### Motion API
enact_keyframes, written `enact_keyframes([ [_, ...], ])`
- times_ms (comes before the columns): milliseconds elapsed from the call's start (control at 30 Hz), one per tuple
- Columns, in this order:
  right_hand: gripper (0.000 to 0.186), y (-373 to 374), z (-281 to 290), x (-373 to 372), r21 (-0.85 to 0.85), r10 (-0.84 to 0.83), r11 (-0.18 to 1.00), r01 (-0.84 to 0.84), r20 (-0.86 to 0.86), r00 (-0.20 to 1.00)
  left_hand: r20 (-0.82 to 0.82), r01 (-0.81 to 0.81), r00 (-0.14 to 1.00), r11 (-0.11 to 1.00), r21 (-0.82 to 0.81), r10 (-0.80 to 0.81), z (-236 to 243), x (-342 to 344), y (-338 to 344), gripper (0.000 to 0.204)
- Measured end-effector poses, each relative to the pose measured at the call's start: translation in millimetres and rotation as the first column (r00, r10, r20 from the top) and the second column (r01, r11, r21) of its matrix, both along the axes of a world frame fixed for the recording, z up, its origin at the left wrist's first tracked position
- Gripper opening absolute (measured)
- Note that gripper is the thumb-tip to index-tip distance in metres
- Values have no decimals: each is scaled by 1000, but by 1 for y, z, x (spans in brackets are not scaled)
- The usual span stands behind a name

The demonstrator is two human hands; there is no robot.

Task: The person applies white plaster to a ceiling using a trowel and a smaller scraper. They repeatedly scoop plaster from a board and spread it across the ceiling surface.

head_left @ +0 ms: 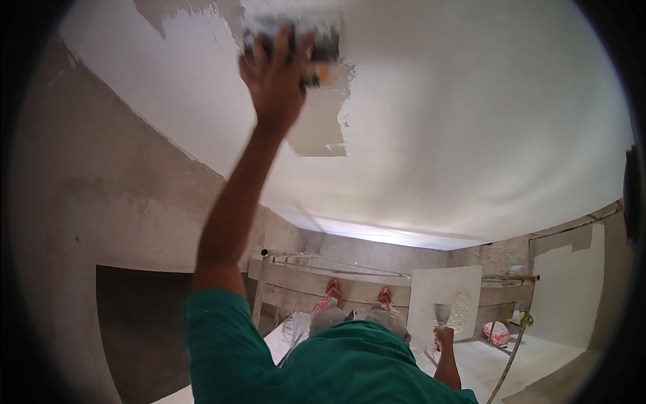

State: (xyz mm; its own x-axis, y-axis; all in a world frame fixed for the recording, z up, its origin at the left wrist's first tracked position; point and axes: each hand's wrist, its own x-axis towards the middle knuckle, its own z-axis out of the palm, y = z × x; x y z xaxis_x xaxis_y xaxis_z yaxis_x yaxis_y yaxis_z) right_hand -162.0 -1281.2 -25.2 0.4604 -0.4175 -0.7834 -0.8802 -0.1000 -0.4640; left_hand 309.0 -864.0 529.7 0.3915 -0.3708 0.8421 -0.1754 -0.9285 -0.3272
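Observation:
My left hand (276,87) grips a wide, blurred trowel (324,44) against the white-coated wall (471,101) at the top, over a jagged grey patch (316,135) where the coat is absent. Below, at the right of my body, my right hand (444,337) is closed round the handle of a putty knife (442,311), blade upward. The knife is over a white board (425,283) carrying a spread of pale paste (461,303). Whether the blade touches the board I cannot tell.
My sandalled feet (333,289) are on a plank platform (367,296) with metal scaffold rails (336,273). A red-and-white sack (496,333) and a small container (516,271) are at the right. A dark opening (141,323) is in the grey wall (81,202) at the left.

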Motion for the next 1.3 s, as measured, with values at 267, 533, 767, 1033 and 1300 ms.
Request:
enact_keyframes([
  [267,14,-7,23,-8,5,34,999,-34,-87,996,-316,-51,949,993,-108,14,-182,-31,50,59],
  [533,43,-3,-95,-42,6,265,964,-265,-22,964,73,117,991,993,-4,-116,117,-39,-13,72],
  [767,44,9,-80,-20,-336,571,807,-486,231,788,392,50,915,991,121,-94,330,8,-50,72],
  [1033,16,22,-25,-29,116,2,993,3,-47,999,176,-70,983,993,91,53,300,-21,-53,60],
  [1300,14,-8,-1,-18,29,77,997,-74,-107,991,117,-42,993,993,113,29,95,-7,-11,62],
])
